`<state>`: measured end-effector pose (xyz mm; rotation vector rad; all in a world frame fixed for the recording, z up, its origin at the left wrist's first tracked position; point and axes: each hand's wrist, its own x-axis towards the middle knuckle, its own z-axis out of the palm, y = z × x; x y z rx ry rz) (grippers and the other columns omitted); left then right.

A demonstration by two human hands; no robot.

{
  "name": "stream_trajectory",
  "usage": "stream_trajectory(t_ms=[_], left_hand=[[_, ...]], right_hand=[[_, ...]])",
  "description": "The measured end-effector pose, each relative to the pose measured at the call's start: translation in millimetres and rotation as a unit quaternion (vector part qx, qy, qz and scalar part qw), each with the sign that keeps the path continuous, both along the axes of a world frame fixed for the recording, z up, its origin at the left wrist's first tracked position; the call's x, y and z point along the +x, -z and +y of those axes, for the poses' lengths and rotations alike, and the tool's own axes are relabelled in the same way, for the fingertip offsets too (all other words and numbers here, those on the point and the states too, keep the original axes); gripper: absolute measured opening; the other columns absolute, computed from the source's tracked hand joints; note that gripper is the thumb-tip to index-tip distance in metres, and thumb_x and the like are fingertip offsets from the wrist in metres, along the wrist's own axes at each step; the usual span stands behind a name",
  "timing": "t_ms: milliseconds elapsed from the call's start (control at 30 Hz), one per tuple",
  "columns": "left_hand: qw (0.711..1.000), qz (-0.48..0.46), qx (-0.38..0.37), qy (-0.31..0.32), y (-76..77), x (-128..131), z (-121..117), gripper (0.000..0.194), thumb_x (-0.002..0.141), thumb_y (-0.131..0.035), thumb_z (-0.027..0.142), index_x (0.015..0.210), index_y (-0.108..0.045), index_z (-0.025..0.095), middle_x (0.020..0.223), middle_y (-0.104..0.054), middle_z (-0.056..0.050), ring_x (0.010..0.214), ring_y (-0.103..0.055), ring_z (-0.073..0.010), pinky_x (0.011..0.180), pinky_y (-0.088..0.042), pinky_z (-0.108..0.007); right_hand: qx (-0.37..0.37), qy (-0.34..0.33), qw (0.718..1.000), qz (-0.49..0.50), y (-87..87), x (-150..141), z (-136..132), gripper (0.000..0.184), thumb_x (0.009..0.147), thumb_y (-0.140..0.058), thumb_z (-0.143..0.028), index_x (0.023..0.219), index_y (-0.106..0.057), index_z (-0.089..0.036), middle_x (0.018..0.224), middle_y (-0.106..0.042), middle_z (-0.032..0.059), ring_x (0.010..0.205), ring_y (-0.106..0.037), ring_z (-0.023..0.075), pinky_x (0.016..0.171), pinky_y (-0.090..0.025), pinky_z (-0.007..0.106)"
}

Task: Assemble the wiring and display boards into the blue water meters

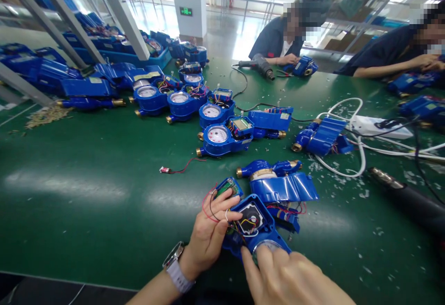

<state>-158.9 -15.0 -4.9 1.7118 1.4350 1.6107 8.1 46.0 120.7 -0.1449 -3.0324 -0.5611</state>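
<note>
An opened blue water meter [255,228] lies at the near edge of the green table [86,193], its inside wiring and black motor showing. My left hand [208,233], with a watch on the wrist, grips the meter's left side and pinches its red and black wires. A small green circuit board [227,187] sits just above those fingers. My right hand [288,279] presses on the meter's lower right, over the round dial. Just behind lies another blue meter [278,180], face down, with brass ends.
A row of opened blue meters [217,133] runs diagonally toward the back left, with piles of blue housings [83,80] there. A loose red-wired connector [170,169] lies mid-table. White cables and a power strip [378,126], a black tool [410,200], and two seated co-workers are at right and back.
</note>
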Motion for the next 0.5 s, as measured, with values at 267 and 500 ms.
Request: stream_trajectory(t_ms=[267,500], left_hand=[[0.999,0.03,-0.025,-0.017,-7.6,7,3,0.029,0.1,-0.038,0.02,0.109,-0.065,0.024,0.128,-0.065,-0.007,0.132,-0.049,-0.0229,0.114,-0.023,-0.047],[0.999,0.026,-0.039,-0.022,-7.2,11,2,0.031,0.1,-0.036,0.021,0.107,-0.066,0.024,0.128,-0.065,-0.007,0.133,-0.048,-0.0226,0.115,-0.022,-0.048]], right_hand=[[-0.192,0.059,0.952,-0.23,-25.0,-23,19,0.005,0.071,-0.069,-0.014,0.075,-0.067,-0.017,0.064,-0.068,0.0039,0.049,-0.06,0.017,0.039,-0.023,0.031],[-0.195,0.053,0.947,-0.251,-26.3,-18,18,0.016,0.07,-0.066,-0.007,0.084,-0.069,-0.015,0.069,-0.069,0.0052,0.051,-0.059,0.0159,0.038,-0.012,0.032]])
